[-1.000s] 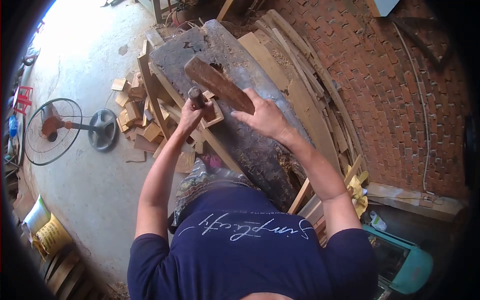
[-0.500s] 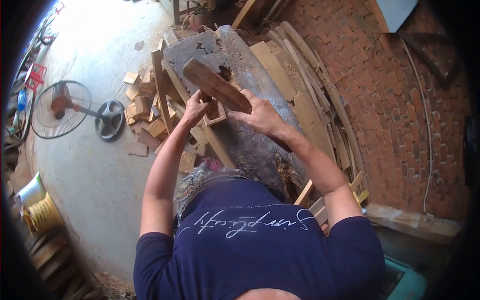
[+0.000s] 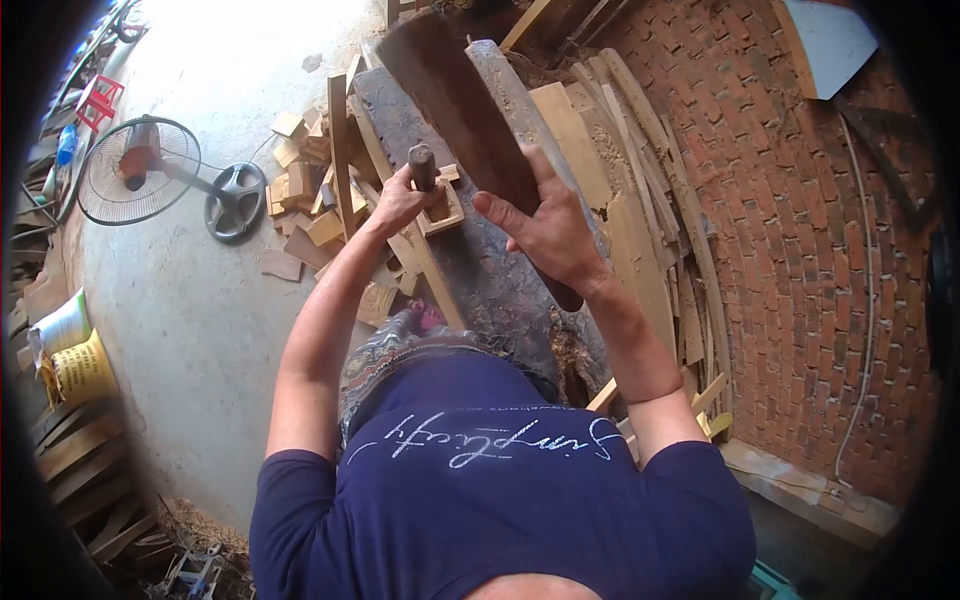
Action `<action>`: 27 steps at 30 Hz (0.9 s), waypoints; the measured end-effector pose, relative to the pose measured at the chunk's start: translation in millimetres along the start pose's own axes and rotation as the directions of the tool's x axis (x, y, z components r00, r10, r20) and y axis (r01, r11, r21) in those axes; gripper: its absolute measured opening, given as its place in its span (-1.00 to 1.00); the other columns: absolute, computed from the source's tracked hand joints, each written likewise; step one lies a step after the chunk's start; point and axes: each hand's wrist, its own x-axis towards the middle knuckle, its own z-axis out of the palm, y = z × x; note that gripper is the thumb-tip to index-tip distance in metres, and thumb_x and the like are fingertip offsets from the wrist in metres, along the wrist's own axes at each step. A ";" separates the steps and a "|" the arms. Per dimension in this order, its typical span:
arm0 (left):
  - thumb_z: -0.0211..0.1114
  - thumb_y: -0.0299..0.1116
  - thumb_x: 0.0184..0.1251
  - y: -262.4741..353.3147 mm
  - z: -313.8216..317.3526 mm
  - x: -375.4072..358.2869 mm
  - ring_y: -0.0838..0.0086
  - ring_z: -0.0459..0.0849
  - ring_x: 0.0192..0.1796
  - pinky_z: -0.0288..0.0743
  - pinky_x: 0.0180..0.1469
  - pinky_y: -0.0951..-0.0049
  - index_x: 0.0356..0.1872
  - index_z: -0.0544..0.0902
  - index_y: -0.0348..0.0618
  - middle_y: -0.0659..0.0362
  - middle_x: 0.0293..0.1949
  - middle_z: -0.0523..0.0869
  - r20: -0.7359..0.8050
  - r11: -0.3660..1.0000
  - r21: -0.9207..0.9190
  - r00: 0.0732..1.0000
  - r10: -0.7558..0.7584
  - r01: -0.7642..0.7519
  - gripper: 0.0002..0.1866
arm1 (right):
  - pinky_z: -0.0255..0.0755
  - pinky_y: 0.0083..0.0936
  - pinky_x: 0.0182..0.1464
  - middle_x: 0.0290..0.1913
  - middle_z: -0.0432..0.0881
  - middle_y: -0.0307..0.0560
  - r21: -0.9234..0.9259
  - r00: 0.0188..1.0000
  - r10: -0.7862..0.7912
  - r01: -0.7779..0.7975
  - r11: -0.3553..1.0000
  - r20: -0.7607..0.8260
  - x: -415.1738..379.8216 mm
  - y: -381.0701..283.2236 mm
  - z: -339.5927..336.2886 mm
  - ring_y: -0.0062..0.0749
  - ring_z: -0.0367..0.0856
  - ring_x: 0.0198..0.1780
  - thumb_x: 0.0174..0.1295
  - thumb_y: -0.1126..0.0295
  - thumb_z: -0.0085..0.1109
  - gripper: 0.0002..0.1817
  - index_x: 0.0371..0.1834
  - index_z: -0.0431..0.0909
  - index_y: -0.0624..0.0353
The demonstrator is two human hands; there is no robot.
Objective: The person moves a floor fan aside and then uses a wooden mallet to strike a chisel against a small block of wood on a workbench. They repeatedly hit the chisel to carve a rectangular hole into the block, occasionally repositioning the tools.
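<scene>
In my right hand (image 3: 558,228) is a long, flat wooden mallet (image 3: 462,105), raised at a slant over the bench. Fingers of my left hand (image 3: 398,204) are closed round the wooden handle of an upright chisel (image 3: 422,168); its blade is hidden. Below the chisel, a small light-wood piece (image 3: 447,221) with a hollow lies on the dark, worn workbench (image 3: 490,290). The mallet's head is apart from the chisel's top.
Offcut blocks (image 3: 300,185) are heaped on the floor left of the bench. Further left stands a fan (image 3: 140,170) with a round base (image 3: 234,202). Long boards (image 3: 640,250) lie along the bench's right side, beside a brick surface (image 3: 780,270).
My right hand has lifted the mallet up and away from the chisel, uncovering the handle's top. My left hand keeps its grip on the chisel. The view has shifted slightly.
</scene>
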 end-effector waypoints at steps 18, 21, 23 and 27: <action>0.38 -0.52 0.15 33.8 -9.2 17.2 0.57 0.59 -0.03 0.54 0.02 0.43 0.18 0.57 -0.10 0.25 -0.06 0.68 0.456 0.994 0.107 0.887 -0.067 0.020 -0.50 | 0.49 -0.60 -0.53 -0.28 0.65 -0.15 -0.242 0.986 0.168 -0.159 0.957 0.015 -2.0 53.8 -10.1 -0.65 0.54 -0.51 0.29 0.14 0.37 -0.42 0.25 0.33 0.10; 0.40 -0.49 0.13 16.3 -3.5 23.5 0.57 0.60 -0.06 0.54 -0.01 0.43 0.21 0.54 -0.09 0.25 -0.09 0.68 0.415 0.990 0.130 0.910 -0.012 -0.046 -0.46 | 0.55 -0.43 -0.32 -0.24 0.68 -0.06 -0.132 0.995 0.089 -0.096 0.987 -0.052 -6.3 0.0 -13.5 -0.37 0.65 -0.31 0.31 0.09 0.32 -0.41 0.27 0.30 0.11; 0.43 -0.44 0.13 25.9 -2.1 21.2 0.55 0.62 -0.09 0.55 -0.04 0.41 0.21 0.53 -0.07 0.23 -0.14 0.69 0.415 0.990 0.137 0.907 -0.074 0.018 -0.45 | 0.60 -0.27 -0.14 -0.23 0.71 0.05 -0.060 0.983 -0.098 0.090 0.994 -0.153 -4.9 -4.5 -11.8 -0.09 0.76 -0.14 0.37 0.08 0.24 -0.46 0.26 0.29 0.09; 0.49 -0.34 0.14 30.0 -0.4 20.3 0.52 0.67 -0.22 0.59 -0.12 0.40 0.17 0.55 -0.06 0.21 -0.22 0.70 0.398 0.985 0.171 0.913 -0.095 0.028 -0.47 | 0.60 -0.20 -0.04 -0.13 0.73 0.14 -0.260 0.966 0.260 -0.250 0.933 0.003 1.7 49.7 2.4 0.00 0.75 -0.07 0.33 0.10 0.28 -0.41 0.30 0.29 0.10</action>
